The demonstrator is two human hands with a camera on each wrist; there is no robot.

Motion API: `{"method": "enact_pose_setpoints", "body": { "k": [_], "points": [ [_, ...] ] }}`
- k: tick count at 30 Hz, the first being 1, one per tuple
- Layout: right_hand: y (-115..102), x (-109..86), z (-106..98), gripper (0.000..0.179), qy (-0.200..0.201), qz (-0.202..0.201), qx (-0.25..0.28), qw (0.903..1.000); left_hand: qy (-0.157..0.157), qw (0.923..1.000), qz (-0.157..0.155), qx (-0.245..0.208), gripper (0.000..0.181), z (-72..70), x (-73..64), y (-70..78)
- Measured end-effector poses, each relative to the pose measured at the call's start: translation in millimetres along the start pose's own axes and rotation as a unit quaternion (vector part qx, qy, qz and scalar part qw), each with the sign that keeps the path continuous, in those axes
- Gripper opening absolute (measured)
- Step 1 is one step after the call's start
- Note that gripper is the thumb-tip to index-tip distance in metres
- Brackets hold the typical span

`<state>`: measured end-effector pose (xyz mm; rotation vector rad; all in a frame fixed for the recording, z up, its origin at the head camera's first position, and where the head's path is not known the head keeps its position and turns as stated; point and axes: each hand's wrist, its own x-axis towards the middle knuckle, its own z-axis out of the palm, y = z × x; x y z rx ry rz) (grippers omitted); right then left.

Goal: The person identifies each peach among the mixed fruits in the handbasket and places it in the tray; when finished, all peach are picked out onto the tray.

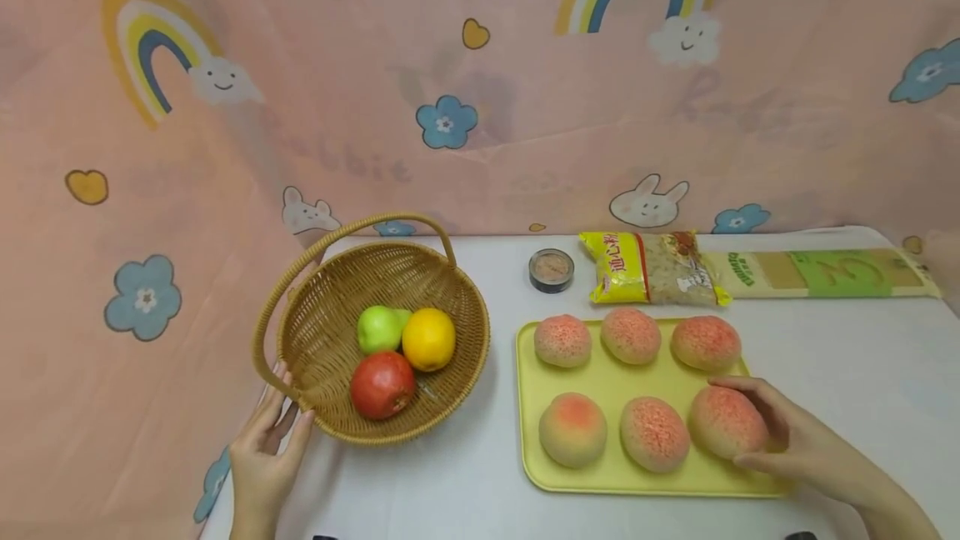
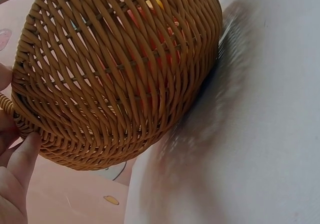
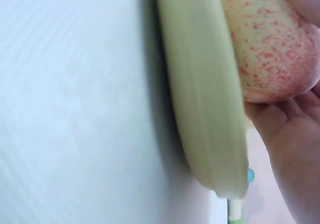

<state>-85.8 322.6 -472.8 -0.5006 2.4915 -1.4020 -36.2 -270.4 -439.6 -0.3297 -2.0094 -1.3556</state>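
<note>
A wicker basket (image 1: 322, 357) with an arched handle holds a red apple-like fruit (image 1: 382, 385), a green pear (image 1: 380, 329) and an orange (image 1: 429, 339). My left hand (image 1: 266, 448) grips the basket's near-left rim at the foot of its handle; the left wrist view shows the thumb (image 2: 24, 159) against the weave. Several peaches lie in two rows on a yellow tray (image 1: 585, 480). Around the front-right peach (image 1: 723, 422) curl the fingers and thumb of my right hand (image 1: 802, 440). In the right wrist view that peach (image 3: 275, 49) shows beside the tray's rim (image 3: 205, 94).
Behind the tray lie a yellow-ended bag of dry food (image 1: 652, 269) and a long green and tan packet (image 1: 832, 273). A small round dark-rimmed container (image 1: 551, 270) stands left of them. A pink patterned cloth (image 1: 517, 90) hangs behind the white tabletop (image 1: 435, 490).
</note>
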Motion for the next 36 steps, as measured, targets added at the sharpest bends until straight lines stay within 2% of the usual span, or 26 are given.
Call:
{"method": "enact_pose_setpoints", "body": {
  "k": [2,4,8,11,16,19,24,26,28,30,32,33,34,36],
  "points": [
    [2.1,0.5,-1.4,0.078,-0.016,0.013,0.010,0.9997,-0.001,0.9999,0.002,0.010,0.060,-0.8,0.3,0.1],
    [2.8,1.2,-3.4,0.079,-0.041,0.044,0.020,0.9980,-0.003,0.9999,-0.001,0.014,0.060,-1.5,0.7,0.6],
    [3.7,3.0,-6.7,0.083,-0.108,0.103,0.037,0.9882,-0.001,0.9998,-0.015,0.011,0.059,-3.2,1.2,2.5],
    [5.5,3.1,-8.4,0.086,-0.135,0.110,0.026,0.9844,0.002,0.9998,-0.015,0.009,0.058,-4.2,1.6,4.0],
    [7.0,4.0,-9.7,0.092,-0.137,0.074,-0.010,0.9878,0.009,0.9997,-0.005,0.024,0.058,-6.9,1.7,5.6],
    [4.8,4.5,-10.2,0.095,-0.132,0.051,-0.009,0.9899,0.013,0.9995,0.000,0.029,0.058,-8.1,2.5,5.2],
    [5.9,1.3,-12.8,0.094,-0.114,0.042,-0.011,0.9925,0.013,0.9996,0.011,0.020,0.057,-5.8,4.1,2.8],
    [9.2,-1.8,-13.4,0.091,-0.112,0.057,-0.005,0.9921,0.011,0.9998,0.017,0.007,0.057,-4.6,5.0,1.8],
    [13.6,-7.3,-14.7,0.087,-0.096,0.051,0.000,0.9941,0.010,0.9997,0.022,0.009,0.058,-3.6,6.3,1.7],
    [15.9,-13.8,-19.0,0.085,-0.068,0.026,0.009,0.9973,0.018,0.9990,0.015,0.037,0.059,-2.7,6.9,5.0],
    [16.8,-20.4,-23.8,0.082,-0.024,0.025,-0.017,0.9993,0.035,0.9933,0.024,0.107,0.056,-2.4,7.7,12.4],
    [17.6,-24.1,-27.2,0.082,0.002,0.019,-0.033,0.9993,0.046,0.9869,0.033,0.151,0.052,-2.3,8.3,18.3],
    [17.9,-27.4,-30.3,0.081,0.029,0.024,-0.050,0.9980,0.061,0.9770,0.049,0.198,0.048,-1.7,9.4,25.3],
    [15.0,-31.8,-37.8,0.080,0.080,0.060,-0.089,0.9910,0.096,0.9489,0.102,0.283,0.047,1.7,13.6,42.5]
  ]
}}
